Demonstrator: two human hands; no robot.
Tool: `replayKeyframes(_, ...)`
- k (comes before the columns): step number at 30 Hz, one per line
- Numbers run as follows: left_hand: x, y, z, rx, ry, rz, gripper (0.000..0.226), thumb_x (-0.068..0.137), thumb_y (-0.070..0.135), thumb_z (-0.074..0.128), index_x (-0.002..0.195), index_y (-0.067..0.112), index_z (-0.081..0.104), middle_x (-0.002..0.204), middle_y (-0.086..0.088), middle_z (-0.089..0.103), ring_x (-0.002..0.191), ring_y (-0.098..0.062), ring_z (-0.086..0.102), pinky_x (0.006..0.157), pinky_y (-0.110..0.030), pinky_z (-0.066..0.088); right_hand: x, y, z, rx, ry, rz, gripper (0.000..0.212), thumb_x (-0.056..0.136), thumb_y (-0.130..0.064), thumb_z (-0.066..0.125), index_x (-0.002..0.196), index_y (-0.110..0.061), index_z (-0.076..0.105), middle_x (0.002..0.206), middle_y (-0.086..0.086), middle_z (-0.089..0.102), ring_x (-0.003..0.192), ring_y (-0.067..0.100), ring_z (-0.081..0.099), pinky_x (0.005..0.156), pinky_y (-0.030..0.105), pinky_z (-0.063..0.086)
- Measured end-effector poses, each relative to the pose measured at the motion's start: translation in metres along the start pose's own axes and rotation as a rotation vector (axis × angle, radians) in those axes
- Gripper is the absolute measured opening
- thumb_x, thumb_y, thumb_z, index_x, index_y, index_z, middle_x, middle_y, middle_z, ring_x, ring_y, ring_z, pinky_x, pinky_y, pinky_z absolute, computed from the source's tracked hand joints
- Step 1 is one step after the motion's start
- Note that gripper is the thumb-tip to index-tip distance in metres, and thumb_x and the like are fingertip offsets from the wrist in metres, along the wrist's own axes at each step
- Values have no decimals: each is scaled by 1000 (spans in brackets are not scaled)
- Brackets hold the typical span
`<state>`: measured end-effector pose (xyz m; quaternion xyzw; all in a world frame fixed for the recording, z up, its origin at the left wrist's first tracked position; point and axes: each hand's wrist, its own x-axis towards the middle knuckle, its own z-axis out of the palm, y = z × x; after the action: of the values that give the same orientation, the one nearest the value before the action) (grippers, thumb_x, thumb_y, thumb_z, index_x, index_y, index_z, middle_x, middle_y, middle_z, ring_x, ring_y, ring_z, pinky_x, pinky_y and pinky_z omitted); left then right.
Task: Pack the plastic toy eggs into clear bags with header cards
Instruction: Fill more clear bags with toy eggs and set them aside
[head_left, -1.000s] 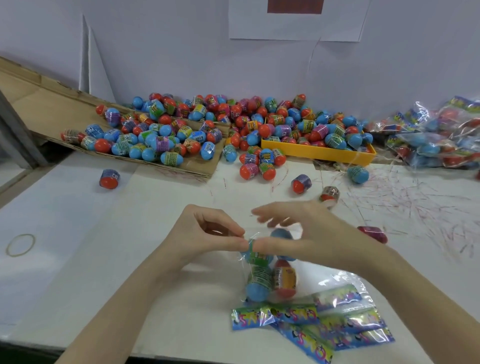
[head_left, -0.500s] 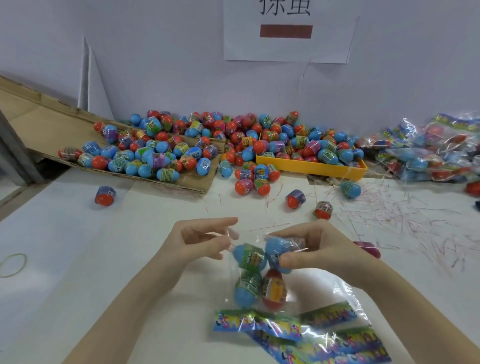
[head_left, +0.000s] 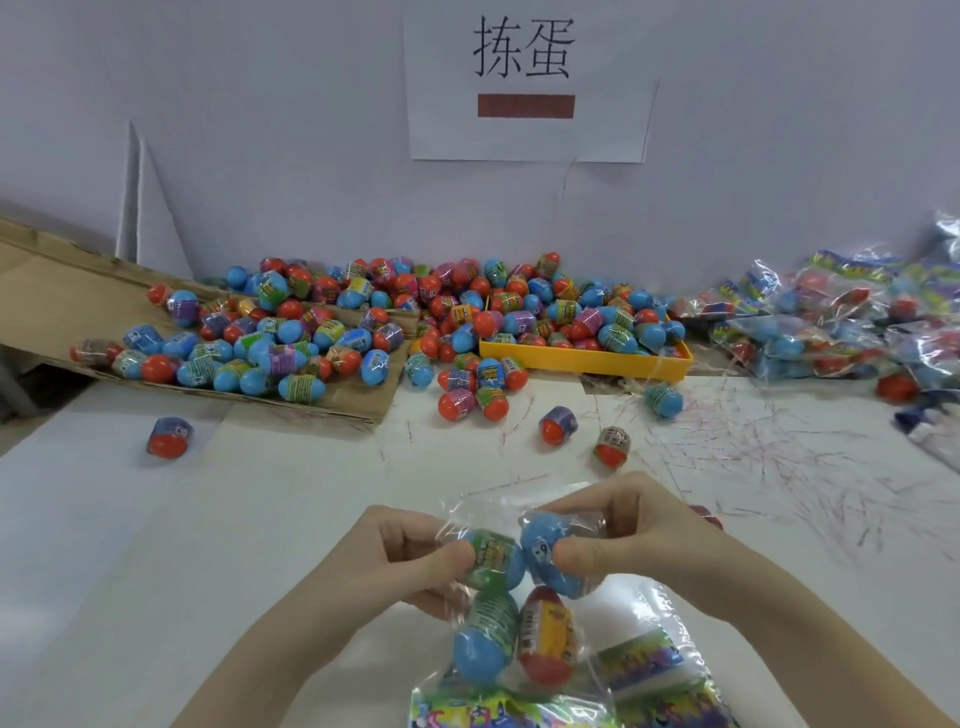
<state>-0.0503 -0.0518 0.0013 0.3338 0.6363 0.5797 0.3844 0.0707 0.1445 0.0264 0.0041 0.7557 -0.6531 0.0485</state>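
1. Far left, a cardboard flap (head_left: 62, 291) slopes to the table (head_left: 156, 545), loose toy eggs (head_left: 270, 343) heaped on it.
2. The left hand (head_left: 400, 561) pinches a green-banded egg (head_left: 493, 558) through the clear bag (head_left: 524, 613).
3. Lower in that bag sit a blue egg (head_left: 483, 644) and a red egg (head_left: 545, 644).
4. The right hand (head_left: 639, 535) grips a blue-topped egg (head_left: 545, 545) through the film.
5. Behind, a yellow tray (head_left: 587, 359) brims with eggs.
6. Far right, packed bags (head_left: 841, 322) pile up.
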Motion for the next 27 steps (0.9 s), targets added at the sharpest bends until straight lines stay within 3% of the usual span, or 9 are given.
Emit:
replayKeyframes(3, 2, -3, 0, -65, 110, -58, 41, 63, 45, 59, 97, 24, 69, 87, -1, 75, 74, -19, 72, 57, -18, 54, -8, -12, -20, -56, 62, 60, 16, 70, -27, 78, 85, -25, 76, 77, -2, 73, 64, 4, 65, 54, 11, 48)
replayKeyframes(5, 5, -5, -2, -103, 235, -53, 46, 62, 46, 55, 99, 22, 67, 89, 1, 75, 77, -22, 72, 56, -18, 54, -14, -26, -50, 49, 363, -21, 33, 58, -37, 80, 83, -17, 76, 80, 2, 73, 69, 9, 67, 55, 13, 50)
replayKeyframes(7, 7, -5, -1, -131, 342, -22, 44, 64, 44, 55, 98, 19, 68, 88, 2, 75, 74, -23, 72, 54, -18, 53, -17, -41, -87, 219, 748, -164, 59, 60, -46, 72, 106, -8, 67, 102, 4, 70, 94, 17, 66, 71, 20, 55)
replayKeyframes(9, 9, -3, 3, -143, 405, 17, 38, 68, 41, 54, 95, 19, 68, 87, 3, 75, 71, -23, 72, 51, -19, 53, -17, -53, -111, 237, 938, -135, 94, 59, -55, 61, 139, -13, 35, 136, 5, 49, 120, 23, 51, 93, 32, 49)
replayKeyframes(11, 11, 0, 7, -135, 437, 58, 28, 75, 36, 54, 91, 20, 70, 86, 3, 74, 68, -22, 71, 50, -19, 53, -12, -53, -112, 171, 924, -7, 105, 56, -59, 57, 146, -20, 19, 146, 5, 33, 124, 23, 44, 96, 34, 44)
replayKeyframes(14, 17, 8, 20, -130, 392, 58, 21, 75, 35, 59, 77, 23, 75, 85, 0, 74, 69, -19, 71, 50, -18, 52, -3, -44, -86, 160, 759, -42, 80, 67, -50, 55, 137, -15, 39, 136, 4, 49, 105, 18, 61, 80, 27, 52)
replayKeyframes(18, 34, 19, 54, -188, 176, -44, 56, 50, 61, 58, 91, 25, 68, 91, 13, 72, 84, -5, 69, 62, -18, 53, 5, -36, -35, 428, 418, -61, 55, 71, -50, 50, 115, -16, 56, 113, 1, 67, 96, 18, 67, 71, 23, 55)
replayKeyframes(21, 44, 24, 74, -318, 42, -64, 60, 59, 63, 56, 103, 23, 66, 104, 9, 71, 97, -6, 66, 73, -26, 56, 10, -28, -9, 642, 239, -48, 52, 76, -49, 48, 110, -14, 64, 113, 6, 67, 104, 20, 64, 73, 22, 54)
replayKeyframes(27, 42, 20, 73, -240, 189, 131, 16, 83, 12, 63, 76, 14, 77, 82, -8, 74, 80, -14, 70, 66, -16, 52, 11, -20, -8, 870, 194, -44, 55, 81, -51, 45, 114, -11, 63, 121, 9, 62, 104, 22, 64, 77, 32, 55)
